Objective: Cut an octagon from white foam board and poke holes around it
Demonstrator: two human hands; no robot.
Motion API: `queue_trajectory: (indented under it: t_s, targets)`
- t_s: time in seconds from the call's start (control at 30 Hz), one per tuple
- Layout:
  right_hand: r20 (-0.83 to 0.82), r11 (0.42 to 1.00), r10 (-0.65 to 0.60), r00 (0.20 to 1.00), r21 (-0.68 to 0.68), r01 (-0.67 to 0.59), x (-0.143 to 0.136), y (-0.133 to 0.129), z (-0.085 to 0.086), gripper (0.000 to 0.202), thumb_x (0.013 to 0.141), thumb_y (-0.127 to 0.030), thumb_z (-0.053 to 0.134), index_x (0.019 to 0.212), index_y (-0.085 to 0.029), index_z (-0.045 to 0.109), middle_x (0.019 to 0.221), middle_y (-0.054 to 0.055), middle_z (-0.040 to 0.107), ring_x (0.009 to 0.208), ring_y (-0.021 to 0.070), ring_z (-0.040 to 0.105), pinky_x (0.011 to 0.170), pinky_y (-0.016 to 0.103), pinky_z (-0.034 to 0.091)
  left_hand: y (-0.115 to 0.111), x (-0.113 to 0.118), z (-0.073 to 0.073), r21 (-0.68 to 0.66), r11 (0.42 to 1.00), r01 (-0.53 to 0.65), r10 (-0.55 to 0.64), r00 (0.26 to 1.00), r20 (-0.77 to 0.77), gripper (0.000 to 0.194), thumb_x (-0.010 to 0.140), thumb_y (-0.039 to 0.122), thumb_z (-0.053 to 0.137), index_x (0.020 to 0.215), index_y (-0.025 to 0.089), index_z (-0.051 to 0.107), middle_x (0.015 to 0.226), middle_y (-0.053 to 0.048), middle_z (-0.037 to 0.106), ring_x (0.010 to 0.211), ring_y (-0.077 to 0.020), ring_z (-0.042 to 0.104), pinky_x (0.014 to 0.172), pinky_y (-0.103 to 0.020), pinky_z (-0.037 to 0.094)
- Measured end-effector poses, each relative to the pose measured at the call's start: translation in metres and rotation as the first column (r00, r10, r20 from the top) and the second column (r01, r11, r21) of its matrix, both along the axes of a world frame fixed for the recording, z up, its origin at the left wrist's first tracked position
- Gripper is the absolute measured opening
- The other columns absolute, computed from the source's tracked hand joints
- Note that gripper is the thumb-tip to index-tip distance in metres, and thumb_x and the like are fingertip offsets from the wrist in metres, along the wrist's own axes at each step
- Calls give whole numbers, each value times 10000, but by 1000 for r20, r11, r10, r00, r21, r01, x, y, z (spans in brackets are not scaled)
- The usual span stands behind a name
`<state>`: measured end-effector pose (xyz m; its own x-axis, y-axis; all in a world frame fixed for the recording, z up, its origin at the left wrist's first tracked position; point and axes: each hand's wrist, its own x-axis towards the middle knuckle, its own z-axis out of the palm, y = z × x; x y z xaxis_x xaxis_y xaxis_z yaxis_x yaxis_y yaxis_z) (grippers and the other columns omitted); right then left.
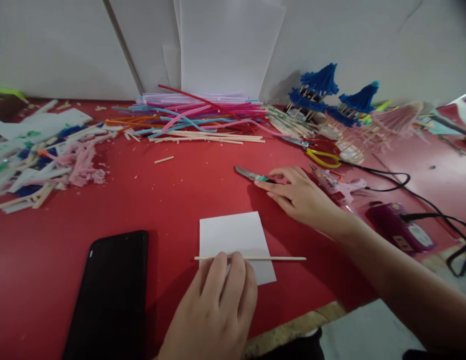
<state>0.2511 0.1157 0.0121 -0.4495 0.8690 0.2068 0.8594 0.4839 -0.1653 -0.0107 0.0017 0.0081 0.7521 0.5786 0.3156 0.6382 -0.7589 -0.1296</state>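
My left hand (221,300) is closed over a thin wooden stick (281,258), its fingertips curled on the stick's left half. The stick lies level across a square of white paper (233,232) and sticks out past its right side. Farther up the table, my right hand (298,197) has its fingers on the dark handle of a utility knife (251,174). The knife's blade points left and away from me, and part of its handle is hidden by the fingers.
A black phone (108,295) lies at left, below a heap of scraps (67,160). Pipe cleaners (195,112) and sticks lie along the wall. At right are yellow-handled scissors (323,157), a pink glue gun (336,185), a purple corded box (401,227) and blue-roofed models (319,82).
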Motion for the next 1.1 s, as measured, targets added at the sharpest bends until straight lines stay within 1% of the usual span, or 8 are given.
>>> queue_trajectory:
  t_s: [0.1,0.2,0.4,0.57,0.7,0.8,0.97,1.1]
  targets:
    - [-81,995,98,992,-21,-100,-10,-8,19,260,951,-295,528,1104,-193,711,1117,140,574,1066,272,531,916,418,421,16,-5,17,-62,998,-11,11,1000,8,461,863,279,578,1285,99,530,1235,-177,604,1068,-348,565,825,-438,510]
    - [-100,817,374,922,-435,-379,-23,-19,38,289,849,-435,681,985,-180,668,930,60,635,851,210,585,738,316,446,44,-17,31,-135,988,-72,78,996,36,778,733,481,743,1313,26,495,1238,-243,596,1066,-388,575,869,-497,505]
    - [-41,704,388,921,-631,-325,-37,-25,46,95,888,-182,564,798,-177,594,854,37,635,772,172,570,680,275,388,77,-41,22,-533,841,93,-28,991,128,1293,500,694,797,1514,143,215,1514,-207,387,1401,-400,327,1079,-514,386]
    - [38,799,296,954,-558,-225,-24,-20,44,119,720,-134,584,670,-194,494,716,0,559,634,142,482,584,266,305,72,-40,14,-649,760,33,56,992,116,1199,574,525,831,1505,154,174,1514,-215,375,1372,-377,384,1067,-523,408]
    - [-233,866,121,965,-451,-217,-5,-16,31,147,705,-103,563,684,-205,460,654,-31,514,584,118,467,566,251,333,74,-39,11,-464,885,-27,157,957,244,1056,630,466,796,1457,158,217,1413,-212,454,1302,-391,451,1040,-541,425]
    - [-628,897,-107,771,-395,-198,-8,-12,15,149,801,-141,551,918,-219,502,757,-33,536,574,108,521,560,252,387,77,-40,10,-234,963,-130,214,900,381,926,711,416,750,1430,153,230,1361,-209,459,1289,-393,452,1050,-565,403]
    - [-932,929,-359,42,-361,-76,-54,-6,3,193,830,-244,596,1009,-258,526,762,-53,513,498,73,409,466,225,297,81,-39,14,-57,985,-162,166,813,558,834,734,388,749,1384,173,272,1404,-212,396,1345,-388,381,1114,-572,328]
    - [-852,827,-522,-28,-498,-261,-81,-13,0,320,823,-503,629,753,-194,583,599,-45,410,499,93,349,444,242,259,84,-40,13,-51,984,-171,168,783,599,886,687,383,788,1373,217,252,1430,-198,391,1368,-392,356,1129,-591,295]
